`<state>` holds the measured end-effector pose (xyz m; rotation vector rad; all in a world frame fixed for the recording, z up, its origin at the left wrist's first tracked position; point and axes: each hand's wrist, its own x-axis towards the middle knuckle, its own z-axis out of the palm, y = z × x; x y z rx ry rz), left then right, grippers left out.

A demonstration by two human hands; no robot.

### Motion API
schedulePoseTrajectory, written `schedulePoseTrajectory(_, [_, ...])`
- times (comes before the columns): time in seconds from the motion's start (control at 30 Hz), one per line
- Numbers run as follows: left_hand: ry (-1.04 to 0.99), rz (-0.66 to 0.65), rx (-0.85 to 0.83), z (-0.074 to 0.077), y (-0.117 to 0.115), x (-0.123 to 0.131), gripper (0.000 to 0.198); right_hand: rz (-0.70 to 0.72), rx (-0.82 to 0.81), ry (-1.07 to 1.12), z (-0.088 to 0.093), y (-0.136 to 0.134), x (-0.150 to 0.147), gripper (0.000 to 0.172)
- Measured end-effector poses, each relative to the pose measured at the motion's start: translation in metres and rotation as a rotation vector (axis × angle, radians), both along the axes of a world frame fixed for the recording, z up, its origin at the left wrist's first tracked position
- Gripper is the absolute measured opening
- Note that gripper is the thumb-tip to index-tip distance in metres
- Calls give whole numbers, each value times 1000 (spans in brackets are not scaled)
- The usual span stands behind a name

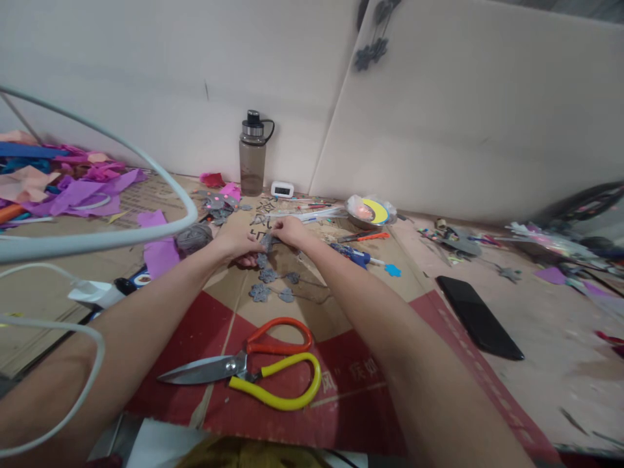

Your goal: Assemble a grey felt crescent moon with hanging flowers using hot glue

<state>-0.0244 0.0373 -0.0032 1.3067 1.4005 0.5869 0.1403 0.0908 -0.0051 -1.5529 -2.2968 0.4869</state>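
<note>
My left hand (242,247) is closed, its fingertips pinching the left edge of a string of small grey fabric-like flowers (268,275). From the other side, my right hand (288,231) has its thumb and fingers pressed together on the same string's upper end. The fingers partly hide the piece between them. Below the hands the string trails down over the cardboard (238,276), with several grey flowers and a thin grey cord. Nearer to me lie large scissors (238,365) with one red and one yellow handle, their blades pointing left.
A water bottle (252,159) and a small white digital clock (282,190) stand by the wall. A blue glue gun (355,255), a metal bowl (365,221) and a black phone (480,317) lie to the right. Grey yarn (194,238) and a white lamp arm (146,231) are at left.
</note>
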Motion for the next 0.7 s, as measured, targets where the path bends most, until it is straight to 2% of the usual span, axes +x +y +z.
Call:
schedulePoseTrajectory(0.1, [13, 20, -49, 4, -1, 3, 21, -18, 2, 27, 1, 0, 1, 15])
schedulePoseTrajectory(0.3, [77, 6, -41, 10, -8, 12, 33, -44, 7, 44, 7, 0, 6, 14])
schedulePoseTrajectory(0.5, [278, 18, 24, 4, -9, 17, 32, -31, 3, -7, 3, 1, 8, 12])
schedulePoseTrajectory(0.7, [348, -8, -4, -1, -1, 15, 31, -32, 8, -64, 2, 0, 7, 15])
